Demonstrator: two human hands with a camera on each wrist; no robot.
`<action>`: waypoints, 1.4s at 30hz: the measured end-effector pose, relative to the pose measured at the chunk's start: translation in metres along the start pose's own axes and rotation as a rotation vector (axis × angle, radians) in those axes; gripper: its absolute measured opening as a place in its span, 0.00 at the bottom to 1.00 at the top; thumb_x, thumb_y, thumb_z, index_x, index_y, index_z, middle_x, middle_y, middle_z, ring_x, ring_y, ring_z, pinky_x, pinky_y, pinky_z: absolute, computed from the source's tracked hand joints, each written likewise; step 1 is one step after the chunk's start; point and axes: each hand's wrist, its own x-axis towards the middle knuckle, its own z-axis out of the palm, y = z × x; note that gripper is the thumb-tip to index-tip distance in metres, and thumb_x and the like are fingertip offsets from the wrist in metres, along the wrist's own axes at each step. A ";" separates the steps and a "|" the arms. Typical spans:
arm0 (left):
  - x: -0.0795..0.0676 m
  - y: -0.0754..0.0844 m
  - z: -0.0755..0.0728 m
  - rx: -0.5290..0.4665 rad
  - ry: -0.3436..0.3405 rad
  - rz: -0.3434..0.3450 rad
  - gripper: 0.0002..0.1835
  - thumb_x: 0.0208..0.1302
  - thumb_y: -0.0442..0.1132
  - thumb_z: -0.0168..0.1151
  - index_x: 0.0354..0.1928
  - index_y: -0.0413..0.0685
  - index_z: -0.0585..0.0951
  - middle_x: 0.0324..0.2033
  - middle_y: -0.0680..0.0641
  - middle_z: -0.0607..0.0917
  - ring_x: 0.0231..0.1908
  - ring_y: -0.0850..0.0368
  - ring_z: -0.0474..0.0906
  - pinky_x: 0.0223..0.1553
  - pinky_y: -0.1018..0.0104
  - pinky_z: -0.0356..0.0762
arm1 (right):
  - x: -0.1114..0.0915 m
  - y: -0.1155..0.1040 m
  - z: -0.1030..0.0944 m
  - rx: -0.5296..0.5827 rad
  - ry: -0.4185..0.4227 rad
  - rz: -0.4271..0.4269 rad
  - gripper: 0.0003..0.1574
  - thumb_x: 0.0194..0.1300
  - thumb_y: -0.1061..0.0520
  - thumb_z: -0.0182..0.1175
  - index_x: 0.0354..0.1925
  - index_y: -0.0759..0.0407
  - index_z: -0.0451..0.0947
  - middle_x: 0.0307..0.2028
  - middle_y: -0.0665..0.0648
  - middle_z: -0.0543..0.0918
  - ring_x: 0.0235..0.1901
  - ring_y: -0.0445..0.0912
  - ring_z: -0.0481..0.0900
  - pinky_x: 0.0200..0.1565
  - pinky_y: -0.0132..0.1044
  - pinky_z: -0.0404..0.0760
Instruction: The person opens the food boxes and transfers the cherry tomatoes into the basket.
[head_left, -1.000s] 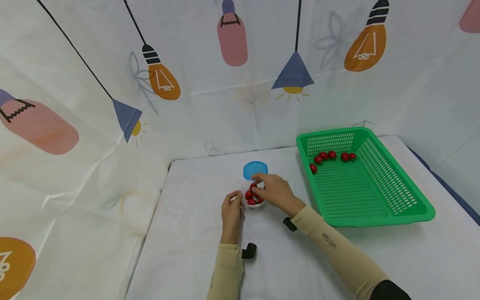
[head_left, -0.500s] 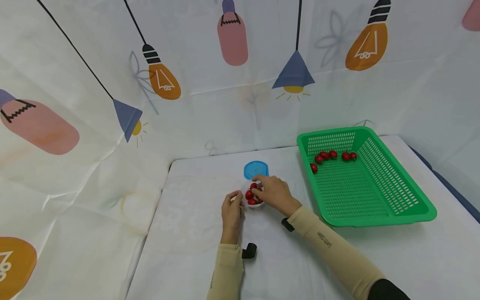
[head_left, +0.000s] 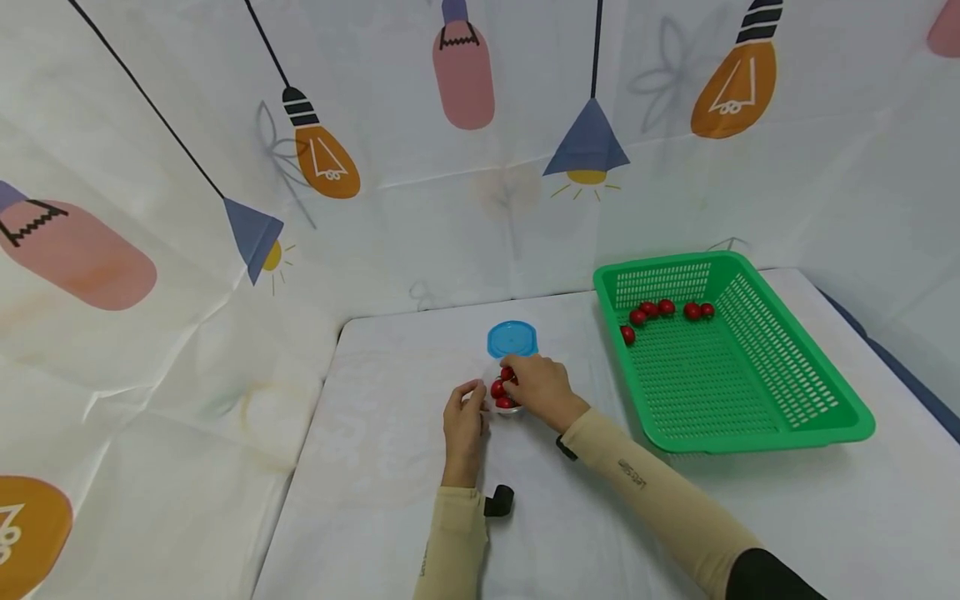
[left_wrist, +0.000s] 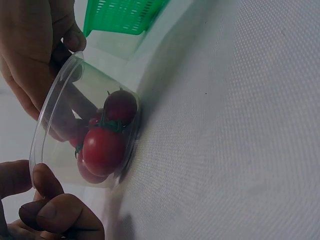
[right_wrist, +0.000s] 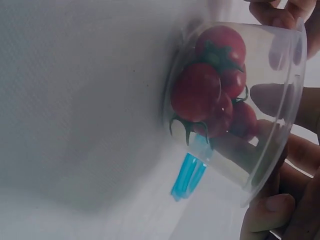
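Observation:
A clear plastic tub (left_wrist: 55, 107) holding several red cherry tomatoes (left_wrist: 104, 151) with green stems stands on the white-covered table. My left hand (head_left: 464, 427) pinches its rim from the left. My right hand (head_left: 546, 390) reaches over from the right, its thumb and fingers dipped inside. In the right wrist view they close around a cherry tomato (right_wrist: 243, 120) low in the tub. From the head view, the right hand hides part of the tub and the fruit. Just behind the tub lies a blue lid (head_left: 512, 338), flat on the table.
To the right, a large green plastic basket (head_left: 757, 444) holds several more cherry tomatoes (head_left: 648, 310) toward its back left. A white sheet printed with lamps and bulbs (head_left: 450, 225) hangs behind the table. Black wrist cameras (head_left: 499, 502) sit on the sleeved forearms.
My right hand has tipped lower into the tub, its wrist and forearm shifting a little left, and now covers more tomatoes. The left hand stays put at the rim.

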 end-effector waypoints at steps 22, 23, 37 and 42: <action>0.003 -0.007 -0.001 -0.022 -0.003 0.017 0.22 0.69 0.50 0.65 0.57 0.43 0.81 0.28 0.46 0.81 0.19 0.62 0.64 0.21 0.70 0.64 | -0.003 0.002 0.009 -0.061 0.103 -0.079 0.19 0.63 0.50 0.73 0.48 0.54 0.78 0.35 0.54 0.87 0.29 0.49 0.84 0.31 0.46 0.85; 0.003 -0.006 -0.001 -0.020 -0.004 0.018 0.22 0.69 0.50 0.65 0.57 0.43 0.81 0.28 0.46 0.81 0.19 0.62 0.65 0.22 0.70 0.65 | -0.004 0.002 0.009 -0.062 0.108 -0.084 0.19 0.63 0.50 0.73 0.47 0.54 0.78 0.34 0.54 0.87 0.29 0.49 0.84 0.31 0.46 0.85; 0.004 -0.007 0.000 0.000 0.002 0.027 0.21 0.70 0.50 0.64 0.57 0.43 0.81 0.26 0.48 0.80 0.18 0.61 0.65 0.21 0.70 0.65 | -0.001 0.004 0.012 -0.069 0.164 -0.115 0.15 0.65 0.50 0.71 0.41 0.53 0.75 0.26 0.51 0.83 0.23 0.45 0.80 0.25 0.39 0.82; 0.005 -0.007 0.001 0.005 0.010 0.017 0.21 0.70 0.50 0.64 0.57 0.44 0.81 0.28 0.46 0.81 0.18 0.61 0.64 0.21 0.70 0.65 | 0.000 0.004 0.012 -0.077 0.160 -0.107 0.14 0.66 0.50 0.70 0.41 0.53 0.75 0.26 0.52 0.83 0.22 0.46 0.80 0.24 0.40 0.82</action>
